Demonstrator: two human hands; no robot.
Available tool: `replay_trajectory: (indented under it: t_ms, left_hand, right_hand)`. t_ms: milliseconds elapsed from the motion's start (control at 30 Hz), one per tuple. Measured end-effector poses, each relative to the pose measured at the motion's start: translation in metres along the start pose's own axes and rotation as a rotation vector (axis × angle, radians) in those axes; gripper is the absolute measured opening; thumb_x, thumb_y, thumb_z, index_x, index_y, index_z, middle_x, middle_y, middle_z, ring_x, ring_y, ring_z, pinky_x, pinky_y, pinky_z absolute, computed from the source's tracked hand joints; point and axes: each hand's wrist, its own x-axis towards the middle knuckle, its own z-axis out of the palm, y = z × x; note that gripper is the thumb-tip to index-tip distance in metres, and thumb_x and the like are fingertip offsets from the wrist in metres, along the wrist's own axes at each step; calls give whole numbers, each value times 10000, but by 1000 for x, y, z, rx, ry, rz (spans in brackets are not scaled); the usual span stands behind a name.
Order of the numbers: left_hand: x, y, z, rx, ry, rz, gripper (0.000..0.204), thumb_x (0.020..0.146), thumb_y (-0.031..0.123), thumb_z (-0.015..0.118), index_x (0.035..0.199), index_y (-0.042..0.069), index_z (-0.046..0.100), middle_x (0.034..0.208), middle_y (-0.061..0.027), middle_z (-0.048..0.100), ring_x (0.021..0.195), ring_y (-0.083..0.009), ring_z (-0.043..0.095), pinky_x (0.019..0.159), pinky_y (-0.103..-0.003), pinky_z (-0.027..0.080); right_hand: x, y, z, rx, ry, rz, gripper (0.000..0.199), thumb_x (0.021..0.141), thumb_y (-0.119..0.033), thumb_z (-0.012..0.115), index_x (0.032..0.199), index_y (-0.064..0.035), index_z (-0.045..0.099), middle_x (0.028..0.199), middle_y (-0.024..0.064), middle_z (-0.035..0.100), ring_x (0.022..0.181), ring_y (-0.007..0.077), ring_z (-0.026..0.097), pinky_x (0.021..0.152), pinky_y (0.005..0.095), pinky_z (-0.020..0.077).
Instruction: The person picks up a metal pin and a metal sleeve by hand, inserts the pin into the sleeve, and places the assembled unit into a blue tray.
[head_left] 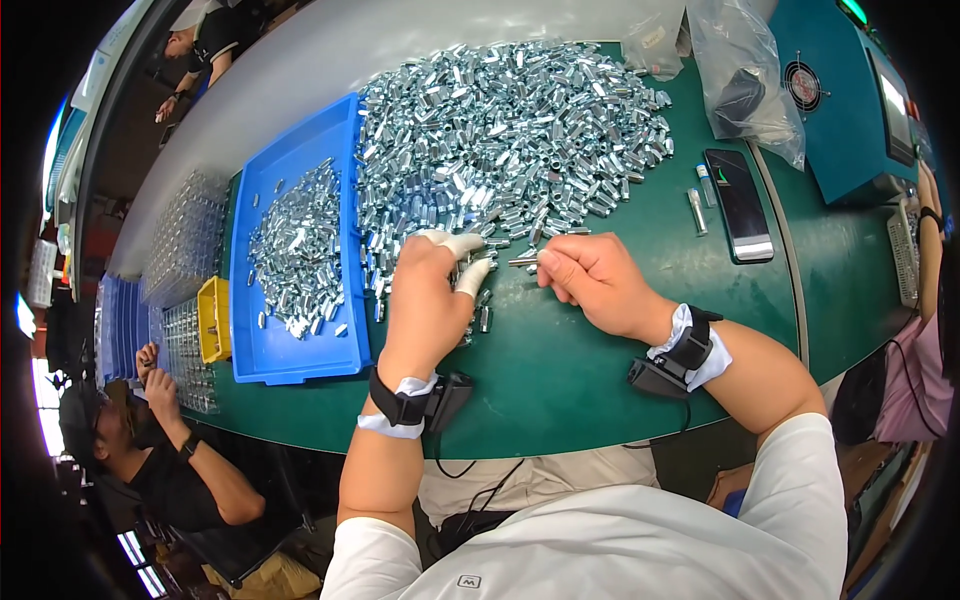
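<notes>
Silver metal pieces (pixel 520 130) are heaped beyond both hands on a green tabletop (pixel 560 370). At the heap's near edge, the left hand (pixel 425 280) is held part-curled, its fingertips (pixel 465 243) covered in white; metal bits are seen between thumb and fingers, but whether any is gripped cannot be told. By the right hand (pixel 600 285), nearly closed, a thin metal rod (pixel 522 262) is pinched between thumb and forefinger, its free end pointed toward the left hand. Left of the left hand, more pieces are held in a blue tray (pixel 290 357); a yellow bin (pixel 216 348) is set just past it. Right of the right hand, a dark phone (pixel 740 205) is laid flat, with two small cylinders (pixel 697 212) placed alongside. Both wrists are strapped with black bands (pixel 402 402).
</notes>
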Motion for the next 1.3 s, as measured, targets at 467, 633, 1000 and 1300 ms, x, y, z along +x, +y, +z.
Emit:
replay_trajectory:
  t_ms: [467, 633, 1000, 1300]
  left_hand:
    - [-3, 8, -1, -497, -120, -189, 159, 786, -13, 736, 934, 15, 682, 833, -81, 648, 753, -196, 610, 691, -308, 493]
    - [-5, 7, -3, -482, -100, -32, 142, 794, -23, 727, 924, 15, 685, 840, -69, 677, 721, -144, 623, 664, -272, 496]
    - [0, 12, -9, -292, -45, 234, 179, 772, -43, 733, 928, 36, 699, 846, -80, 673, 765, -188, 637, 673, -281, 498]
    - [-8, 12, -6, -458, -226, -153, 103, 856, -19, 702, 956, -15, 678, 892, -54, 695, 775, -109, 634, 688, -252, 507]
  right_hand:
    - [0, -1, 1, -7, 11, 4, 338, 1019, -224, 500, 785, -14, 622, 587, 5, 545, 533, 68, 485, 506, 252, 387]
    - [0, -4, 1, -30, 9, -8, 330, 1007, -215, 523, 762, -16, 620, 572, 19, 547, 538, 87, 514, 520, 272, 417]
    - [-1, -2, 1, -12, 33, 8, 338, 1005, -220, 532, 752, -13, 619, 571, 24, 552, 531, 91, 517, 512, 276, 414]
    - [0, 0, 1, -76, 7, -48, 311, 992, -198, 540, 762, -8, 627, 581, 47, 563, 533, 115, 529, 521, 294, 423]
